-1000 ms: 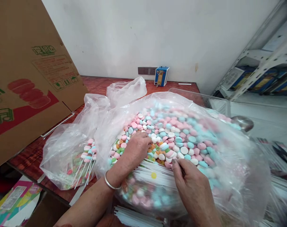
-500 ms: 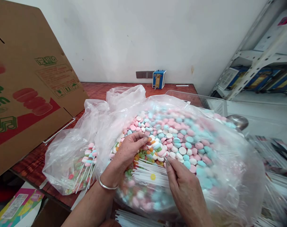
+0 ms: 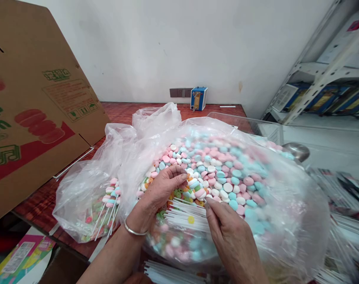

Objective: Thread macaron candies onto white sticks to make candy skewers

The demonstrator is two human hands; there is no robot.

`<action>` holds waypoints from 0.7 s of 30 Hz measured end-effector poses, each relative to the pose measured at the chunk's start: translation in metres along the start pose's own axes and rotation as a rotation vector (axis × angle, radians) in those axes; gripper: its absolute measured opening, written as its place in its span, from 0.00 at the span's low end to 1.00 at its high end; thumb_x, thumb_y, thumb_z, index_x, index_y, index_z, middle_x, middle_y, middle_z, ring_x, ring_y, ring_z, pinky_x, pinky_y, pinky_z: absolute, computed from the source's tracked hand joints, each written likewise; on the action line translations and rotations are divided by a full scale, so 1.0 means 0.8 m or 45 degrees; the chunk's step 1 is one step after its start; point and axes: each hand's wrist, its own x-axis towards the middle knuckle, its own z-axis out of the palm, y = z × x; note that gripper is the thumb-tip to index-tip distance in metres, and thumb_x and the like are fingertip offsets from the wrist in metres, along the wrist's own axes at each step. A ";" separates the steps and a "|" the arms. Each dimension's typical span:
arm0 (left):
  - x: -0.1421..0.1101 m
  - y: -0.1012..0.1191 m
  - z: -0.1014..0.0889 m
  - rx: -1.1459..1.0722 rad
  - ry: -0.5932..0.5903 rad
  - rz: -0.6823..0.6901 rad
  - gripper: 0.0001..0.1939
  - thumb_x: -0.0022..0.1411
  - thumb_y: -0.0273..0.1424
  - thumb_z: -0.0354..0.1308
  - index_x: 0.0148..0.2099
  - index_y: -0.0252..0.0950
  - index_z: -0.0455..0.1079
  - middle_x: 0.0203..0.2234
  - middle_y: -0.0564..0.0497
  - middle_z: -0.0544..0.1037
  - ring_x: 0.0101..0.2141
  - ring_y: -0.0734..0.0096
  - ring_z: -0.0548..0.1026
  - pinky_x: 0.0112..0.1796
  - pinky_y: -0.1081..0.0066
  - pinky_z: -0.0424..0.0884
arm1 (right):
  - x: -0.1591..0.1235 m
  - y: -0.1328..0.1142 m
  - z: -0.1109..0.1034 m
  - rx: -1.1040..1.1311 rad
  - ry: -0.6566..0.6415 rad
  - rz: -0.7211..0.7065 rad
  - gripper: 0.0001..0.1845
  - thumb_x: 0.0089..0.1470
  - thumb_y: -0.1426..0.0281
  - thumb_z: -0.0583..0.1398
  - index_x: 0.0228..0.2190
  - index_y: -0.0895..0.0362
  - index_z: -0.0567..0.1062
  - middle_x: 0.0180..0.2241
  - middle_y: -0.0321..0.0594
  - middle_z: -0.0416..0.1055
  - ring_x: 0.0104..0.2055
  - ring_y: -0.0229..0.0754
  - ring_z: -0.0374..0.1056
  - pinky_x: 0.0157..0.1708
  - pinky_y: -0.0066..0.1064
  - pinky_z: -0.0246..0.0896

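Note:
Between my hands is a candy skewer [image 3: 200, 193], threaded with pink, green, white and blue pieces. My right hand [image 3: 231, 230] pinches its stick just below the candies. At the other end, the thumb and fingers of my left hand [image 3: 167, 183] are closed on the skewer's tip, partly hiding what they grip. Under both hands lies a heap of pink, white and blue candies [image 3: 228, 187] in a large clear plastic bag [image 3: 300, 221]. Small green and orange candy rings [image 3: 177, 194] sit near my left hand. A bundle of white sticks [image 3: 185, 215] rests on the heap.
Finished candy skewers [image 3: 112, 193] lie on a smaller plastic bag [image 3: 75, 205] at left. A big cardboard box [image 3: 40, 102] stands beside it. Behind are a small blue device [image 3: 198, 98] and a metal scoop [image 3: 297, 151]. More white sticks [image 3: 170, 273] are at the front edge.
Both hands stay close together at the same spot, with only slight finger movement. The candy skewer has shifted a little; the surroundings look the same.

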 end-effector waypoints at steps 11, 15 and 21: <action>-0.008 0.001 0.026 -0.314 -0.056 -0.117 0.12 0.54 0.31 0.70 0.38 0.31 0.75 0.33 0.48 0.77 0.34 0.70 0.75 0.39 0.69 0.72 | 0.003 -0.019 0.011 0.257 0.045 0.114 0.16 0.67 0.69 0.49 0.36 0.56 0.76 0.32 0.40 0.76 0.34 0.41 0.75 0.32 0.28 0.66; -0.021 0.010 0.054 -0.645 0.034 -0.070 0.11 0.59 0.36 0.65 0.39 0.34 0.72 0.34 0.49 0.76 0.34 0.69 0.76 0.38 0.68 0.72 | 0.011 -0.035 0.016 0.254 0.063 0.074 0.17 0.67 0.70 0.48 0.31 0.55 0.74 0.29 0.40 0.73 0.30 0.42 0.71 0.29 0.30 0.64; -0.027 0.014 0.066 -0.626 0.230 0.172 0.11 0.63 0.38 0.62 0.38 0.35 0.71 0.30 0.54 0.70 0.25 0.80 0.67 0.31 0.75 0.69 | 0.006 -0.040 0.013 0.191 -0.018 -0.022 0.17 0.68 0.71 0.47 0.49 0.56 0.73 0.40 0.46 0.78 0.40 0.45 0.76 0.35 0.31 0.68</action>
